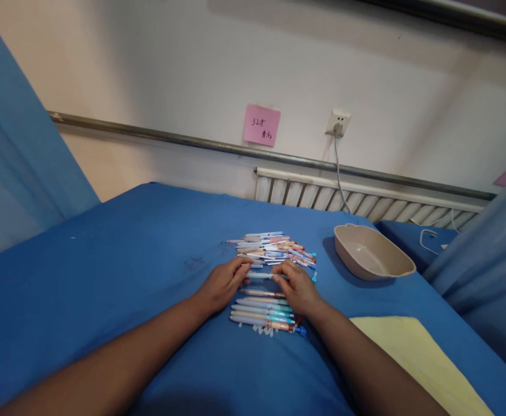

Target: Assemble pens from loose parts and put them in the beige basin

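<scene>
A light-coloured pen (260, 275) lies crosswise between my two hands, above the blue cloth. Fingers of my left hand (224, 283) pinch its left end. My right hand (296, 287) is closed on its right part, where a teal end sticks out beyond the fingers. Just beyond is a loose pile of pens (270, 247), many with white, pink and orange parts. Nearer to me, several pens (261, 312) lie side by side in a row, the closest with a blue end piece. Small whitish bits (264, 330) are scattered along the row's near edge.
A beige plastic basin (374, 254) stands on the blue-covered surface (149, 242) to the right. In front of it lies a yellow cloth (413, 352). Behind are a radiator (313, 190), a metal rail (170, 136) and a plugged-in cable (338, 167). Blue curtains (491, 277) hang at both sides.
</scene>
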`<control>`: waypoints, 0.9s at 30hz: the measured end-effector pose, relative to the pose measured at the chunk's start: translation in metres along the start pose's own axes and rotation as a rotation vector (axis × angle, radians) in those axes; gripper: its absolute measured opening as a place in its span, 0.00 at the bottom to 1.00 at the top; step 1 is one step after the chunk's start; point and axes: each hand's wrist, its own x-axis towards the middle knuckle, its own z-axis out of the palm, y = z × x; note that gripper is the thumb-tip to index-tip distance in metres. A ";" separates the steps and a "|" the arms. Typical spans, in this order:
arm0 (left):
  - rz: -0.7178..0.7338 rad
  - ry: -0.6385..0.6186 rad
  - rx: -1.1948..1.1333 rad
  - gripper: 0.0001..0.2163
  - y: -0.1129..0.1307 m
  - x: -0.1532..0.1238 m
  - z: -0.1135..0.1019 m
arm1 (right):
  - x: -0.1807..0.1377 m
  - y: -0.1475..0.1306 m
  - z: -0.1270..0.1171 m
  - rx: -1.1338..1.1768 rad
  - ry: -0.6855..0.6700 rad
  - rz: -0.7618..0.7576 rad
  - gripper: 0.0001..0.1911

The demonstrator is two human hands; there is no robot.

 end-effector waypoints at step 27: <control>-0.058 0.067 -0.009 0.16 -0.011 0.005 0.006 | 0.005 0.019 -0.008 -0.107 0.027 -0.046 0.12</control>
